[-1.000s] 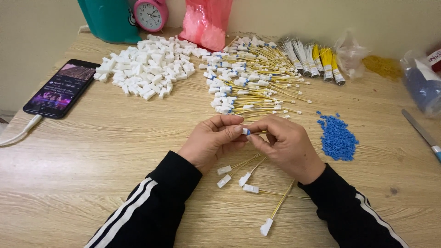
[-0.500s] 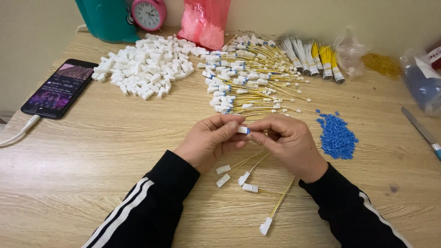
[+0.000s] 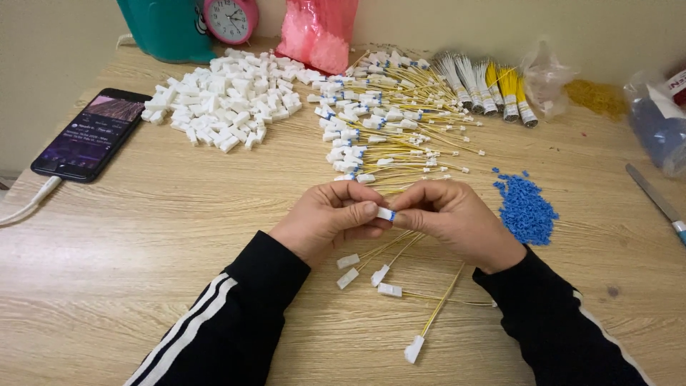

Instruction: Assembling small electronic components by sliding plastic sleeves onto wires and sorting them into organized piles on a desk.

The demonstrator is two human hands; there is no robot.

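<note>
My left hand (image 3: 330,218) and my right hand (image 3: 457,220) meet at the middle of the wooden table (image 3: 143,236). Between their fingertips they pinch one small white connector with a blue piece (image 3: 386,214) on it. Yellow wires with white connectors (image 3: 379,271) trail out from under both hands toward the near edge. Just right of my right hand lies a pile of small blue pieces (image 3: 525,207). Further back are a heap of finished yellow wires with connectors (image 3: 386,121) and a heap of loose white connector housings (image 3: 229,107).
A black phone (image 3: 93,134) on a white cable lies at the left. A teal container (image 3: 163,27), a pink clock (image 3: 230,18) and a pink bag (image 3: 318,32) stand at the back. Bundled wires (image 3: 489,86), plastic bags (image 3: 654,125) and a knife-like tool (image 3: 657,204) are at the right.
Both hands stay together on the small connector; the fingers shifted slightly and the blue piece now shows at its end. Nothing else on the table moved.
</note>
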